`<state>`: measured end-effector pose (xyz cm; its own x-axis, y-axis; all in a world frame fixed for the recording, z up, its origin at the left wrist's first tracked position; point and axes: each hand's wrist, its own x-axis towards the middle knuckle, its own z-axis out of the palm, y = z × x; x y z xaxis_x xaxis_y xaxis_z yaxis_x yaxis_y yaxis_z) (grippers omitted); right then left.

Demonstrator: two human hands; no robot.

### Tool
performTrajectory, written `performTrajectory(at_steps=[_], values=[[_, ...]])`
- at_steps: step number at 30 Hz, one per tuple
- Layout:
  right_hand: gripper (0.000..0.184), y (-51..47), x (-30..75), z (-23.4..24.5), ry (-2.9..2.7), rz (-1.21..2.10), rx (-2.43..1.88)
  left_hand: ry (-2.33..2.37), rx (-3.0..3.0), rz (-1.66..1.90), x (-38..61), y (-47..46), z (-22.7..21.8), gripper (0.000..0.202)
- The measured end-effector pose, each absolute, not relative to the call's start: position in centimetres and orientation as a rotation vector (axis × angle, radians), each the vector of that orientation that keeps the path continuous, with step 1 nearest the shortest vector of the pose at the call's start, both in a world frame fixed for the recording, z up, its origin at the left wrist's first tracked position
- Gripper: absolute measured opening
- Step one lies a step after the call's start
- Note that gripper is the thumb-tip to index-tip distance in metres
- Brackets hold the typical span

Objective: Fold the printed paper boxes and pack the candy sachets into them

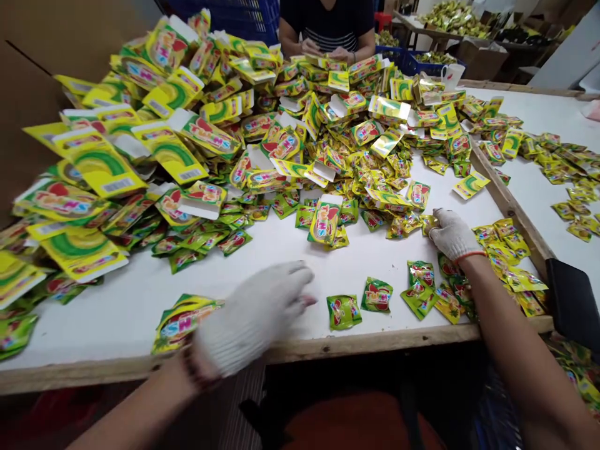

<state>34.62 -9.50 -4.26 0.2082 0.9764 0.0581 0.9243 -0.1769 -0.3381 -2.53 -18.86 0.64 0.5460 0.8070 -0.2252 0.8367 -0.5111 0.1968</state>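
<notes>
My left hand (255, 315) wears a white knit glove and hovers, blurred, over the near table edge with fingers stretched out, holding nothing I can see. A yellow-green carton (180, 322) lies flat just left of it. My right hand (450, 234), also gloved, reaches into small green and yellow sachets (412, 222) at the right; its fingers curl down onto them. Two green sachets (344, 310) lie loose between my hands.
A big heap of yellow cartons (140, 125) and sachets covers the white table (290, 250). A wooden rail (509, 206) bounds the right side. A person (328, 31) sits at the far end. A white cup (452, 75) stands there. A dark object (572, 306) sits at the right corner.
</notes>
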Motion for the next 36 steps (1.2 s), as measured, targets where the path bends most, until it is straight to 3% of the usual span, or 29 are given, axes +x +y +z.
performTrajectory(at_steps=[3, 6, 9, 12, 17, 19, 27, 36], values=[[0.054, -9.9, 34.4, -4.6, -1.791, 0.237, -2.273, 1.350, 2.388, -0.215, 2.6, -18.4, -0.4, 0.017], [0.039, -10.8, 34.4, -4.5, -1.723, 0.309, -2.296, 1.318, 2.304, -0.276, 4.4, -18.4, -1.3, 0.022], [0.021, -12.2, 34.7, -3.8, -1.635, 0.264, -2.292, 1.291, 2.153, -0.087, 3.5, -17.9, -2.0, 0.015], [0.018, -14.9, 33.7, -2.3, -1.500, 0.274, -2.140, 1.300, 1.853, 0.257, 2.6, -17.2, -2.4, 0.019], [0.020, -20.4, 28.5, -0.6, -1.395, 1.218, -1.637, 1.231, 1.334, 0.665, 3.3, -16.6, -2.9, 0.019], [0.022, -21.6, 26.2, -0.7, -1.449, 1.433, -1.567, 1.184, 1.218, 0.726, 3.9, -16.8, -3.1, 0.023], [0.031, -21.7, 23.2, -3.4, -1.459, 1.139, -1.561, 0.888, 0.598, 0.832, 5.6, -19.0, -3.9, 0.043], [0.017, -21.5, 24.5, -2.3, -1.715, 1.167, -1.520, 0.946, 1.025, 0.589, 4.7, -17.7, -2.3, 0.026]])
